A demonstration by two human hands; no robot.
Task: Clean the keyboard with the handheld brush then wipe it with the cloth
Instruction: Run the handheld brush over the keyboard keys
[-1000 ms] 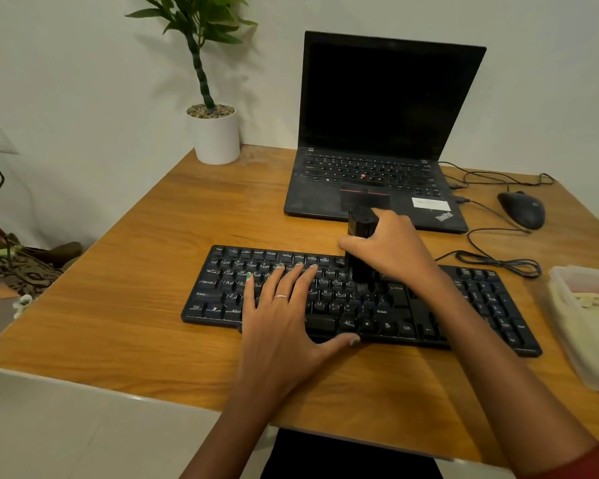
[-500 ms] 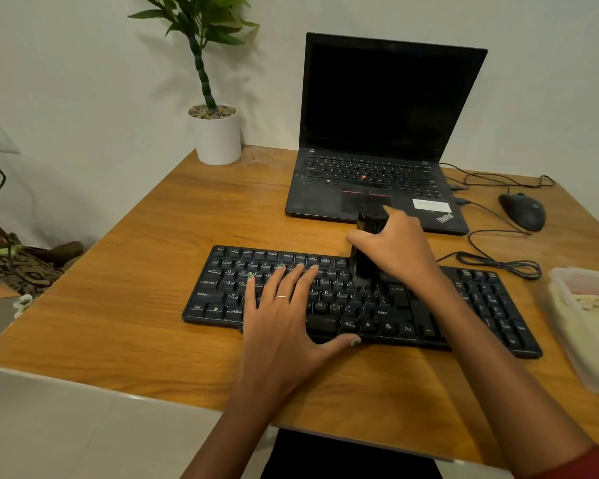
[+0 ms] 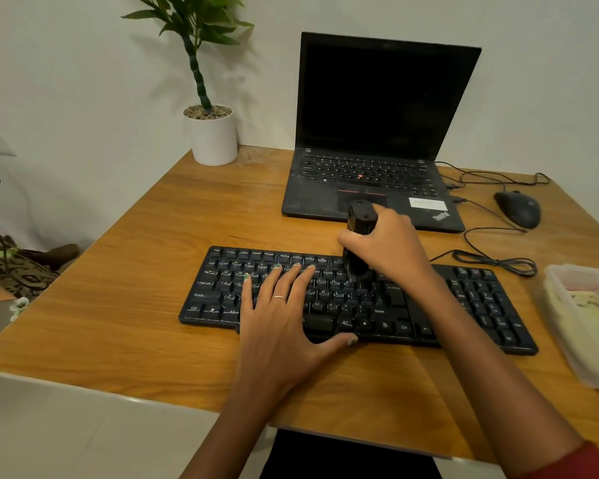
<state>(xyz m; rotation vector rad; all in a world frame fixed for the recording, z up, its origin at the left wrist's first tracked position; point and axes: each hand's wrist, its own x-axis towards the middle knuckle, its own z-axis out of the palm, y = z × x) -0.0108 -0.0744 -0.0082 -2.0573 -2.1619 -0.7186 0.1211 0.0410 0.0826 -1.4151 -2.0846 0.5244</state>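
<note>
1. Wooden surface [image 3: 125, 316] carries everything.
2. Laptop [image 3: 377, 140] far centre, lid up.
3. Black keyboard [image 3: 481, 305] near centre.
4. Left hand [image 3: 281, 326] flat on keyboard's left-middle keys, grip spread wide.
5. Right hand [image 3: 388, 250] grip wrapped round black brush [image 3: 358, 236], upright, tip on upper key rows.

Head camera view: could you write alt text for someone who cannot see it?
A right hand holds a black brush upright on a black keyboard while the left hand lies flat on its keys. An open laptop stands behind on the wooden desk.
</note>
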